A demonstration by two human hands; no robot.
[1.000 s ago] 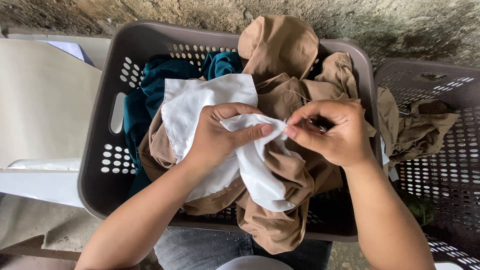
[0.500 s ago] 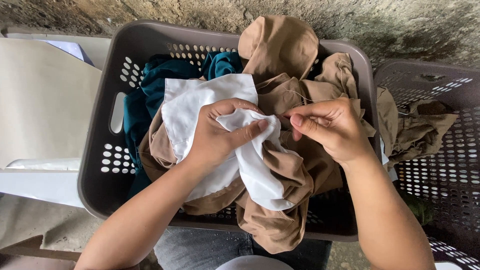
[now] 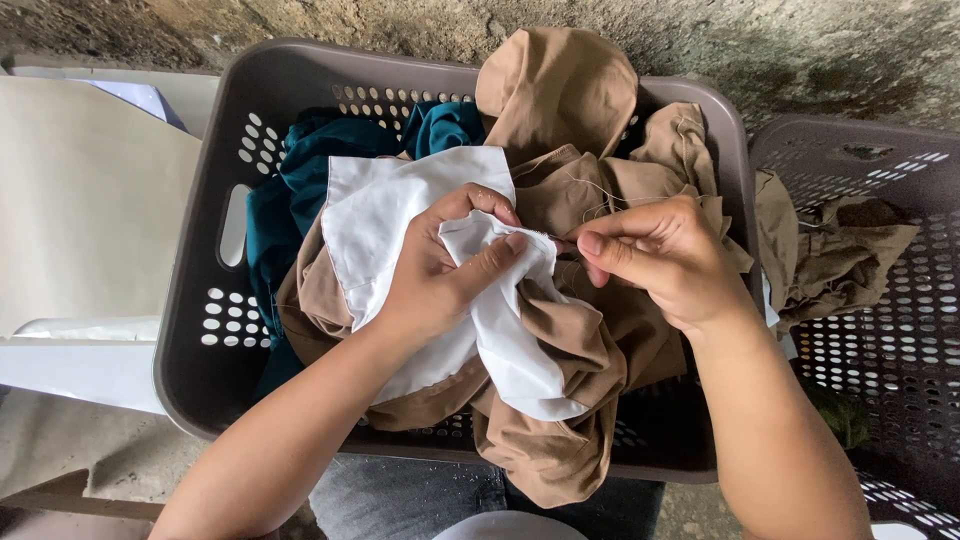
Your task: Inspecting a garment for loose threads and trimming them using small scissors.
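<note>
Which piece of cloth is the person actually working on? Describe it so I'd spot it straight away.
Start at the big grey laundry basket in the middle, heaped with tan clothes and a teal garment. On top of the heap lies a white cloth, bunched in the left hand while the right hand pinches at its edge. It is the only white piece there.

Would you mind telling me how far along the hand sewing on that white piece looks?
Done: cannot tell; no finished stitches show. In hand: the left hand grips a bunched edge of the white cloth, and the right hand pinches at that edge, where a fine thread seems to run. Left: tan garments and teal fabric fill the grey basket; another tan piece lies in the neighbouring basket.
</note>
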